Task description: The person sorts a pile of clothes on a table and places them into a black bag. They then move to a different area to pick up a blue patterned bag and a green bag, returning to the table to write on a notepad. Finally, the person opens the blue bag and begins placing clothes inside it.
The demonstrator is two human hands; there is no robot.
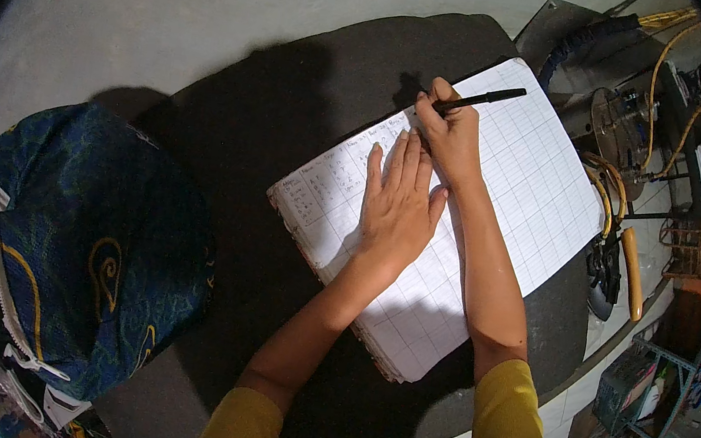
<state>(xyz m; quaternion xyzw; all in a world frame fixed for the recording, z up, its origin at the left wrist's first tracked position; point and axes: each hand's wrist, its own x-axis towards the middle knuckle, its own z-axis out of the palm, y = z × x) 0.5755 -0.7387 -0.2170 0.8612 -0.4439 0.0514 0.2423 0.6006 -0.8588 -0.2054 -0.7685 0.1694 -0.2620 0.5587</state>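
Note:
A large notebook [524, 194] with ruled grid pages lies spread on a dark padded surface [286, 99]. Handwriting fills part of the upper left page; the visible part of the right page shows only printed lines. My left hand [401, 205] rests flat on the left page, fingers extended beside the writing. In my right hand [453, 130] is a black pen [503, 97], gripped between thumb and fingers close to the notebook's top edge, near the centre fold. The pen's tip is hidden behind my fingers.
A dark blue patterned fabric bag [103, 254] with a white zip stands at the left. A pale wall [173, 7] rises behind. On the right are yellow cables [659, 80], a wooden handle [632, 273], a round metal part [614, 127] and a metal rack [665, 382].

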